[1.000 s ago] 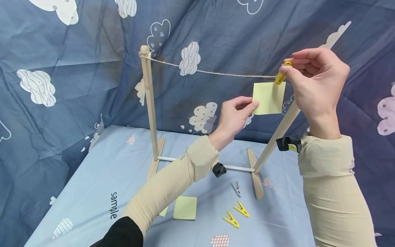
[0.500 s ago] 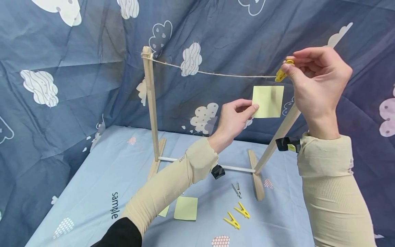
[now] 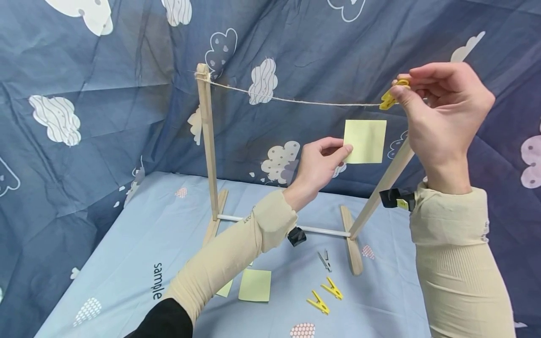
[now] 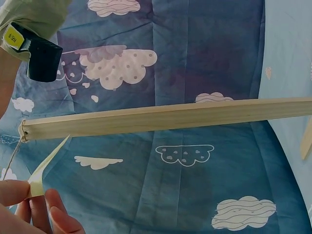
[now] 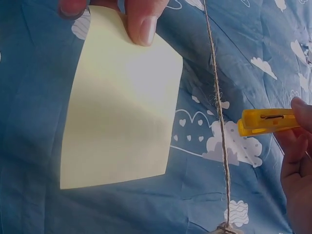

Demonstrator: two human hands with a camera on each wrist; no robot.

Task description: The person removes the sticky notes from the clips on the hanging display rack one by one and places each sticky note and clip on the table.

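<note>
My left hand (image 3: pixel 319 162) pinches a pale yellow sticky note (image 3: pixel 367 142) by its left edge, thumb in front. The note hangs flat just below the twine (image 3: pixel 296 101), touching neither it nor the clothespin. Between thumb and fingers, my right hand (image 3: pixel 450 110) grips a yellow clothespin (image 3: pixel 390 96) near the twine's right end. In the right wrist view, the clothespin's tip (image 5: pixel 248 123) appears beside the twine (image 5: pixel 220 114), with a gap between them. The left wrist view has the note (image 4: pixel 46 168) nearly edge-on, below a wooden post (image 4: pixel 161 117).
The twine runs from a left wooden post (image 3: pixel 207 141); the right post (image 3: pixel 382 188) leans outward. A white rod (image 3: pixel 325 231) joins their feet. On the blue sheet lie two yellow clothespins (image 3: pixel 318 303), a grey clothespin (image 3: pixel 324 261) and more sticky notes (image 3: pixel 255 285).
The sticky note has come down from the twine and away from the clothespin. My right hand has shifted slightly right and up, tilting the clothespin more.
</note>
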